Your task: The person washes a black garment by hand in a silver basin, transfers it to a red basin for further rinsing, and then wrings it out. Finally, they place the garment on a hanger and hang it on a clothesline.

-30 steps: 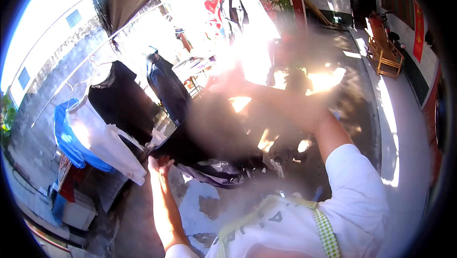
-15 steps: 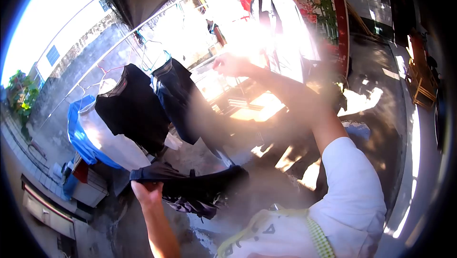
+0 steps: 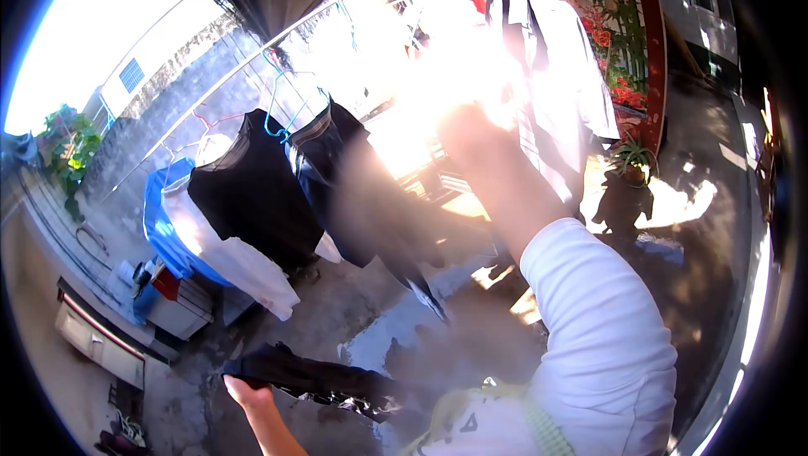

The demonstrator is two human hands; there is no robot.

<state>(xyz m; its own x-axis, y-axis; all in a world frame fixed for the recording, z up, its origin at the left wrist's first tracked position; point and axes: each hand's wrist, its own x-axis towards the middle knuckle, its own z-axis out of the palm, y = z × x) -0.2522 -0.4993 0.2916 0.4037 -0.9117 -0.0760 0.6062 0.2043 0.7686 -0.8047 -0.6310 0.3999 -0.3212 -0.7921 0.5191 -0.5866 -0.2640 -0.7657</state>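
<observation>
- Fingers of the left hand (image 3: 241, 390) are curled tight round one end of a dark garment (image 3: 320, 382), low in the view above the wet concrete ground (image 3: 337, 321).
- Long axis of that garment runs roughly level, from the left hand out toward the person's right, where its crumpled far end hangs loose beside the white sleeve (image 3: 606, 330).
- The garment starts inside the fist and lies wholly to the right of the fingers; only the fist bears it.
- Raised high toward the clothesline (image 3: 278, 35), the right hand (image 3: 467, 132) is washed out by sun glare; whether its fingers are spread or closed I cannot tell, nor whether they touch anything.
- Just beside that hand hangs a white shirt (image 3: 564, 69) on the line.
- Further left along the line hang dark trousers (image 3: 337, 178), a black top (image 3: 252, 195), a white cloth (image 3: 236, 254) and a blue garment (image 3: 160, 220), each on hangers, well apart from the left hand.
</observation>
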